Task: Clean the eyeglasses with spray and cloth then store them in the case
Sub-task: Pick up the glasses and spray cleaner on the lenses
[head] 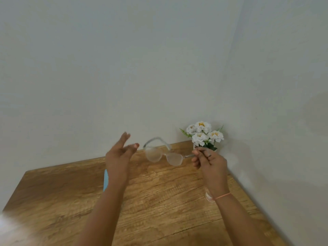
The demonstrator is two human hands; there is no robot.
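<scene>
Head view: right hand pinches one arm of the eyeglasses, held above the table; left hand open-fingered beside them. Cleaning stage unclear; storing apparently remains, no case visible.

The eyeglasses are smeared by motion, so frame detail is unreadable; the end of one temple is hidden inside the right hand, at their 3 o'clock. The fingertips of the left hand are blurred. A thin blue strip shows at 9 o'clock of the left forearm, the rest covered and unidentifiable. A clear rounded object is mostly hidden under the right wrist. The container of the flowers is covered by the right hand. The table is cut off by the lower edge, and its 8 o'clock corner is a pale blur.
</scene>
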